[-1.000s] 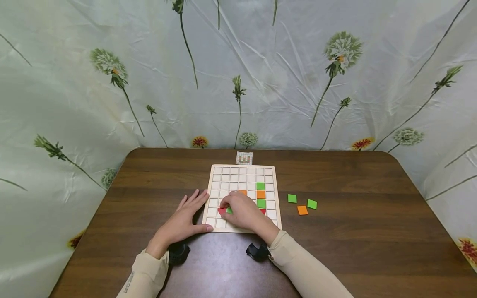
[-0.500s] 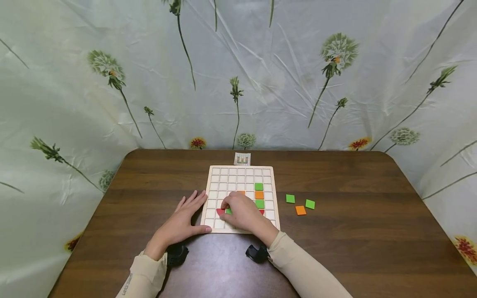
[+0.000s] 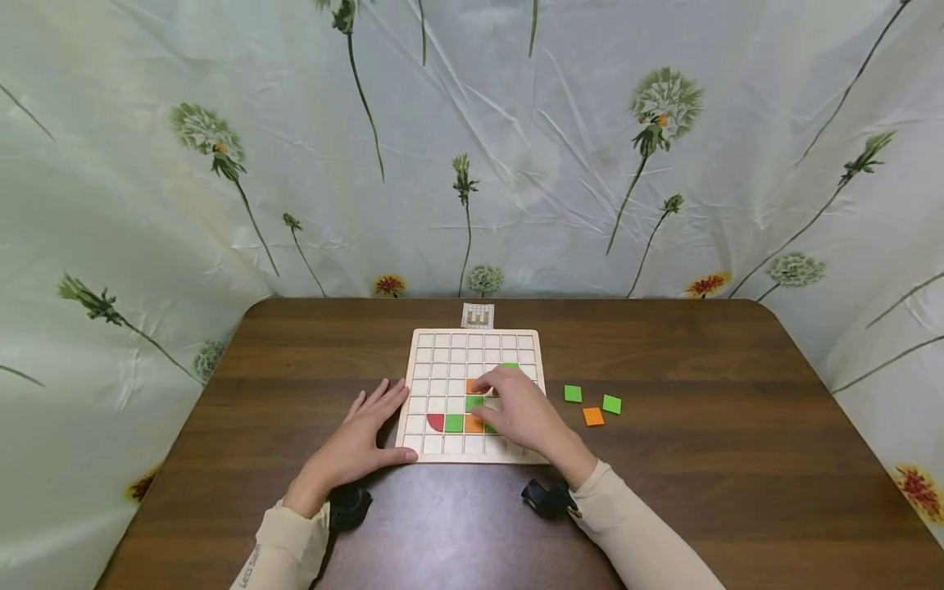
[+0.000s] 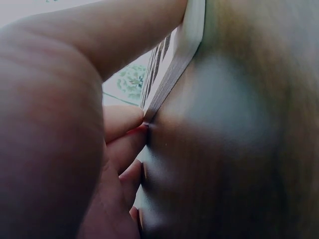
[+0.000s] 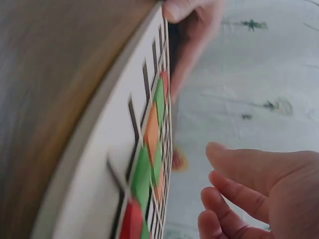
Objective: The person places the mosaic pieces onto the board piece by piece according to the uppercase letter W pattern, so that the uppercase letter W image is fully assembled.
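My left hand (image 3: pixel 354 447) rests at the left side of a white gridded board (image 3: pixel 450 342), fingers spread, thumb on its near corner. Above the board's middle hovers my right hand (image 3: pixel 525 414), thumb and fingers apart; nothing sits between the fingertips (image 5: pixel 215 149) in the right wrist view. A red quarter-round tile (image 3: pixel 436 422) lies in the second row from the near edge. Right of it follow a green tile (image 3: pixel 453 424) and an orange tile (image 3: pixel 474 424), with another green tile (image 3: pixel 474 403) above. The right hand partly hides tiles on the board's right.
Two loose green tiles (image 3: pixel 573 394) and an orange tile (image 3: pixel 593 416) lie on the brown table (image 3: pixel 701 459) right of the board. A small pattern card (image 3: pixel 478 316) lies behind the board. A flowered curtain (image 3: pixel 546 164) hangs beyond the table.
My right hand has let go of the red quarter-round tile and moved right over the board, uncovering the tiles there. The left hand stays at the board's edge.
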{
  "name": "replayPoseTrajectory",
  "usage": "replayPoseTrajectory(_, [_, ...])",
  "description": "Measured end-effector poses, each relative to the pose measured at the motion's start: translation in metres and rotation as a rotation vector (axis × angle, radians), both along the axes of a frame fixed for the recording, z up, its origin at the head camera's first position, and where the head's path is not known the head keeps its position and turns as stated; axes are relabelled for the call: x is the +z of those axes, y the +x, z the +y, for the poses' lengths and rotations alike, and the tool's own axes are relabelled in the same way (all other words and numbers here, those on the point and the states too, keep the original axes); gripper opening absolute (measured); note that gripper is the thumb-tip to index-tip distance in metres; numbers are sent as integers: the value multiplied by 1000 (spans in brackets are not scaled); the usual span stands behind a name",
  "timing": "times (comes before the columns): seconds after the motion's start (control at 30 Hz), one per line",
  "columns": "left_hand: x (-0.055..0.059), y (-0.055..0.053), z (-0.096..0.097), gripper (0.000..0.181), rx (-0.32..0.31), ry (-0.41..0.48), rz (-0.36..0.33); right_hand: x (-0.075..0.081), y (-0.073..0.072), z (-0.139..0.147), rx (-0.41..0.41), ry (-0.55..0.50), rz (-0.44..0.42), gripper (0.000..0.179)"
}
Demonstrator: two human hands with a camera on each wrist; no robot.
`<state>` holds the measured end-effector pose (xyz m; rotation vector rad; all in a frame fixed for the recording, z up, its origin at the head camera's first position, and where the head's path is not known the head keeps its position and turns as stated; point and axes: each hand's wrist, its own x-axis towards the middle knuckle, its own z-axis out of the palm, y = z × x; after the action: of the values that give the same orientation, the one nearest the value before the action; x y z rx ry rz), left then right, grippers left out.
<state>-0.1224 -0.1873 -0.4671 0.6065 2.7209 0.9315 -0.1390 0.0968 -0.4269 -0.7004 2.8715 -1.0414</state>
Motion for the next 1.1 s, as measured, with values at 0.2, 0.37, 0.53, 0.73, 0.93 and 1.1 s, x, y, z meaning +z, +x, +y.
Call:
replayPoseTrajectory(0.2, [1,0,0,105,3,-1,1,0,-2,32,-62,-27,8,25])
replayPoseTrajectory(0.37, [2,1,0,105,1,1,2,-3,-1,57,-120,-30,-6,29])
replayPoseTrajectory(0.53, [2,1,0,105,-5,2,4,-6,1,82,-161,-19,-16,31])
replayPoseTrajectory(0.73, [1,0,0,104,-20,-1,21,-10,2,109,-197,-33,-23,32])
replayPoseTrajectory(0.93, [1,-1,1,105,-18,-6,18,-14,2,122,-212,-6,-35,33])
replayPoseTrajectory(1.1, [1,-1,0,105,-14,-5,11,-16,-2,126,-227,30,-70,33])
